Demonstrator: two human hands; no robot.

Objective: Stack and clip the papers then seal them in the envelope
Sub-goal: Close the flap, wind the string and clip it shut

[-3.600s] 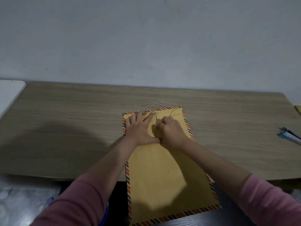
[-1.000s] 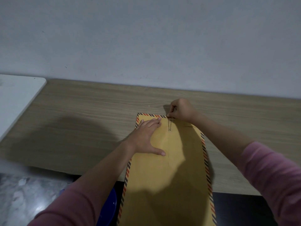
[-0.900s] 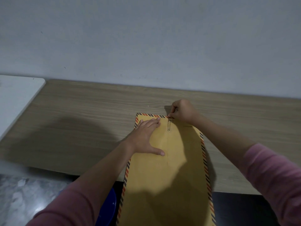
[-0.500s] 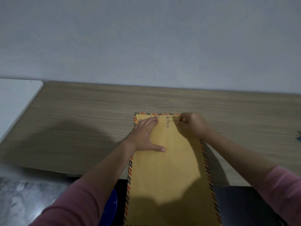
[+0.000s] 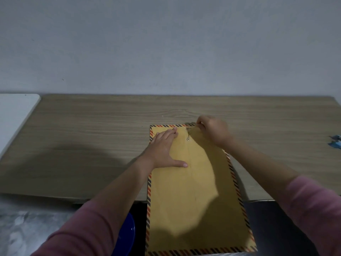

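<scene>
Sealing step. Envelope (image 5: pixel 193 191) lower centre, overhanging table (image 5: pixel 92 135) edge. Left hand (image 5: pixel 164 148) flat, open, pressing it. Right hand (image 5: pixel 212 130) curled at top edge, pinching closure string (barely visible) near clasp (image 5: pixel 188 138). Next: wind string, keep tension.

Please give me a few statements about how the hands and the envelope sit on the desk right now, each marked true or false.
1. The left hand lies flat on the envelope. True.
2. The right hand is at the envelope's near end. False: it is at the far end, by the metal clasp.
3. The envelope overhangs the desk's near edge. True.
4. The envelope's border is plain. False: it is striped.
5. Blue items lie at the desk's left edge. False: at the right.
</scene>
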